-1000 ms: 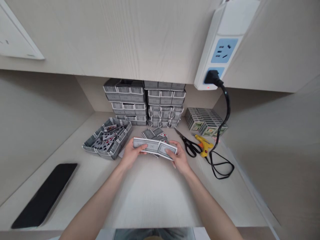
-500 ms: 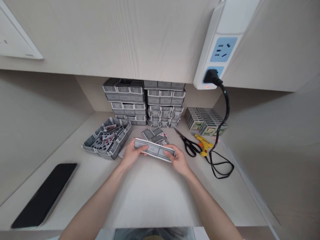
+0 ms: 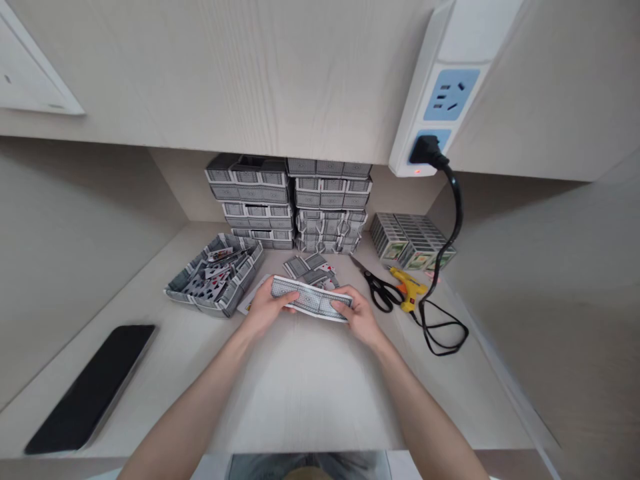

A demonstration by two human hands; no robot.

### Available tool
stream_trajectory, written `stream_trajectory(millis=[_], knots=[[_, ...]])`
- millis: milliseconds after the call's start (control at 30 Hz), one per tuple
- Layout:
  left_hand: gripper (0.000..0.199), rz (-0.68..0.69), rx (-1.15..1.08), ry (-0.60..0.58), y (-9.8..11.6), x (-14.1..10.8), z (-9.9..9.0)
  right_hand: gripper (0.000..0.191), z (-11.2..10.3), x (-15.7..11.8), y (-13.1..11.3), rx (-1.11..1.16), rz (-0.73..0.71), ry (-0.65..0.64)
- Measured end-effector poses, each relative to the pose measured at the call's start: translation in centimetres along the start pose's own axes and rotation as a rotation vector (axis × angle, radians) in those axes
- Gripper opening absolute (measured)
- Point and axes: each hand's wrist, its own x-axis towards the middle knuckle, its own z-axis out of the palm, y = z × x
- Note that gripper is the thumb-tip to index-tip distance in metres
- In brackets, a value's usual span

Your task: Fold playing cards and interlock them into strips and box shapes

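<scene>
Pale tabletop stretched beneath the left hand and right hand, with stacked card boxes beyond them, a card tray to their left, and black scissors and a yellow glue gun to their right. Both hands were curled nearly closed, each pinching 1 end of a grey card strip held between them, just nearer than some loose cards. Its right end, askew a moment earlier, now lined up with the rest, so it seemed 1 continuous, slightly bent piece.
</scene>
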Motion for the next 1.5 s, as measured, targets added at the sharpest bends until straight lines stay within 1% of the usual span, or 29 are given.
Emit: stream_trajectory(millis=[133, 300, 433, 633, 767, 833, 900, 933, 967, 1033, 1067, 1133, 1200, 1267, 1367, 1433, 1500], knots=[[0.041, 0.033, 0.029, 0.003, -0.5, 0.0, 0.3, 0.024, 0.5, 0.1, 0.9, -0.04, -0.035, 0.029], [0.039, 0.046, 0.063, 0.02, -1.1, 0.1, 0.5, 0.024, 1.0, -0.1, 1.8, -0.057, -0.002, 0.067], [0.039, 0.021, 0.063, 0.001, -1.5, 0.1, 0.7, 0.026, 1.1, -0.3, 2.4, -0.041, 0.027, 0.085], [0.042, -0.008, 0.075, -0.029, -1.6, -0.2, 0.9, 0.028, 1.4, -0.4, 2.1, 0.016, 0.111, 0.01], [0.048, -0.009, 0.094, -0.076, -1.0, -0.2, 0.7, 0.031, 1.4, -0.2, 1.7, 0.023, 0.107, -0.025], [0.049, 0.012, 0.091, -0.046, -0.6, -0.1, 0.5, 0.031, 1.3, 0.0, 2.0, -0.007, 0.091, 0.017], [0.049, 0.036, 0.085, 0.025, -0.3, 0.1, 0.1, 0.03, 1.3, 0.3, 2.5, -0.057, 0.032, 0.136], [0.049, 0.043, 0.078, 0.062, -0.1, 0.2, -0.1, 0.029, 1.3, 0.4, 2.8, -0.108, -0.018, 0.206], [0.048, 0.05, 0.065, 0.092, 0.0, 0.3, -0.3, 0.027, 1.3, 0.5, 3.1, -0.185, -0.073, 0.244], [0.046, 0.056, 0.024, 0.132, 0.1, 0.5, -0.8, 0.026, 1.4, 0.7, 3.4, -0.375, -0.168, 0.226], [0.046, 0.059, 0.001, 0.148, 0.2, 0.6, -1.0, 0.03, 1.5, 0.8, 3.4, -0.475, -0.209, 0.187], [0.045, 0.072, -0.039, 0.175, 0.2, 0.7, -1.3, 0.046, 1.8, 1.0, 3.3, -0.641, -0.266, 0.097], [0.045, 0.093, -0.063, 0.19, 0.1, 0.8, -1.4, 0.062, 2.0, 1.1, 3.2, -0.723, -0.279, 0.037], [0.045, 0.105, -0.064, 0.198, 0.1, 0.9, -1.5, 0.071, 2.1, 1.2, 3.2, -0.729, -0.253, 0.014], [0.046, 0.103, -0.049, 0.23, 0.0, 1.1, -1.7, 0.079, 1.8, 1.3, 3.5, -0.7, -0.248, 0.027], [0.047, 0.102, -0.04, 0.255, -0.1, 1.3, -1.8, 0.079, 1.5, 1.3, 3.7, -0.68, -0.28, 0.067], [0.046, 0.104, -0.032, 0.268, -0.2, 1.5, -1.9, 0.073, 1.2, 1.4, 3.9, -0.639, -0.296, 0.132]])
